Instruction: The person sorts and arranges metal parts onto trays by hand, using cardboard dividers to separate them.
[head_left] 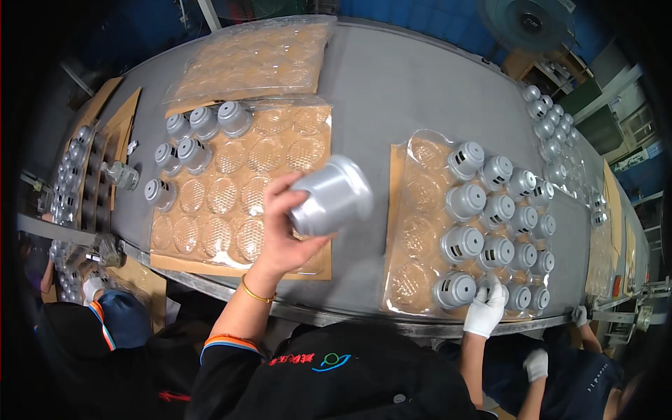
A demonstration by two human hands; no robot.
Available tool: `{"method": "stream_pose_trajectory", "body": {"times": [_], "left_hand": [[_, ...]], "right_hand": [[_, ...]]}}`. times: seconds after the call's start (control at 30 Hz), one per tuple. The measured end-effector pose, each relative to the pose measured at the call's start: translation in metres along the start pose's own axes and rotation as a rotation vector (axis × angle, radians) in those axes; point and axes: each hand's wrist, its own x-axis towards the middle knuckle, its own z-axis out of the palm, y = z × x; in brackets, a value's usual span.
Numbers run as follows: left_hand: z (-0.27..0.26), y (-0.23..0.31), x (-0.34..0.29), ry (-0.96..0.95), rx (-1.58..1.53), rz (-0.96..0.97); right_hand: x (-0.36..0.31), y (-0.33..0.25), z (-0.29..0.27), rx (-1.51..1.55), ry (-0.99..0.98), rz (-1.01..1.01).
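Observation:
My bare left hand (283,227), with a gold bangle at its wrist, grips a silver cup-shaped metal housing (332,196) by its side. The housing is tilted and slightly blurred, held above the right edge of the left clear plastic tray (241,261). In that tray several like housings (234,119) stand at the far left, among bare round pockets. White-gloved, my right hand (485,311) is at the near edge of the right clear tray (413,241), its fingers closed around a housing they mostly hide. Beside it stands another housing (455,290); several more fill that tray's right columns.
Stacked clear trays (255,59) lie at the far left of the grey table (364,84). More housings (553,129) stand at the far right. A clear bottle (121,175) is at the left edge. Co-workers sit on both sides, one with a gloved hand (536,365) near my right arm.

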Motion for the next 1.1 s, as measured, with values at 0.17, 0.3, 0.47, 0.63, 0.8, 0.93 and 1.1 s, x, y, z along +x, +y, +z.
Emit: {"method": "stream_pose_trajectory", "body": {"times": [0.17,0.3,0.47,0.63,0.8,0.93,1.1], "left_hand": [[0.032,0.018,0.016,-0.239,-0.05,0.323],[0.046,0.024,0.026,-0.324,0.123,0.666],[0.016,-0.003,0.061,-0.317,0.299,0.274],[-0.063,-0.109,0.101,-0.015,0.893,-0.26],[-0.1,-0.18,0.112,-0.082,1.019,-0.588],[-0.087,-0.225,0.123,-0.094,0.949,-0.7],[-0.071,-0.253,0.133,-0.083,0.838,-0.778]], "right_hand": [[0.03,-0.116,-0.014,0.628,-0.341,-0.135],[0.044,-0.174,-0.005,0.771,-0.646,-0.069],[0.074,-0.164,0.028,1.748,-0.853,0.795],[0.096,-0.16,0.058,2.139,-0.825,1.026],[0.127,-0.148,0.094,2.154,-0.714,1.211],[0.159,-0.132,0.14,2.08,-0.459,1.28],[0.193,-0.115,0.206,1.96,-0.333,1.169]]}}
